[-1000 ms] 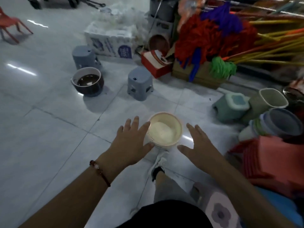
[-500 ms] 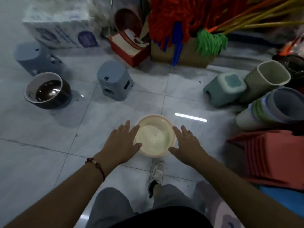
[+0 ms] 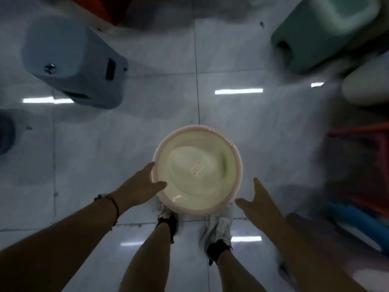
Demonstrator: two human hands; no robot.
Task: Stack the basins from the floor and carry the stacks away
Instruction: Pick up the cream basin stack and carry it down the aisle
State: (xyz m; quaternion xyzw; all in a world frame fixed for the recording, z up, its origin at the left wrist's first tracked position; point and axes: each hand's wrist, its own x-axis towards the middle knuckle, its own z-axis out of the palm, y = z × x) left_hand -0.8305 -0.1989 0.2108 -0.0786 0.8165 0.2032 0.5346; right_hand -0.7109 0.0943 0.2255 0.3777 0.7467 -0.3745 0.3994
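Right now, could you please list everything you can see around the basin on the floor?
basin: one, cream with pinkish rim, centre of floor, before the feet
stool: one, blue-grey, tipped over, upper left
stool: one, pale green, upper right
pale container: one, blurred, right edge
red stack: blurred, right edge
floor: grey-white glossy tiles
shoes: two, white and black, partly under the basin's near rim
bracelet: one, dark, left wrist
left hand: open, at the basin's left rim
right hand: open, apart from the basin
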